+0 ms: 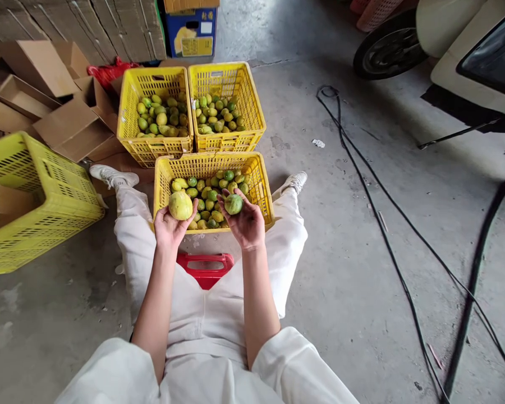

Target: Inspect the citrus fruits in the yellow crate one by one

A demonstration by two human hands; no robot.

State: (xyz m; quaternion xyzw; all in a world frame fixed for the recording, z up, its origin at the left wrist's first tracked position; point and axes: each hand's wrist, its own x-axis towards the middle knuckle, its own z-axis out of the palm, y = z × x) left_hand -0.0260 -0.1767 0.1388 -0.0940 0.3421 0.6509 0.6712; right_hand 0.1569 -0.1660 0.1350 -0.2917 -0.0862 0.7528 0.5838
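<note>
On the upturned palm and fingers of my left hand (169,229) rests a large, round yellow-green fruit (180,205). My right hand (248,224) holds a smaller, greener fruit (233,204) with its fingers curled around it. Both hands are above the near edge of a yellow plastic crate (266,191) standing between my legs. Inside that crate lie several loose green and yellow fruits (210,205), partly hidden by my hands. The exact kind of fruit is not certain from this view.
Behind stand two more yellow crates, left (128,106) and right (256,109), both holding similar fruit. An empty-topped yellow-green crate (67,196) and cardboard boxes (71,123) are at left. A red plastic stool (205,275) is beneath me. Black cables (382,224) and a vehicle (480,56) are at right.
</note>
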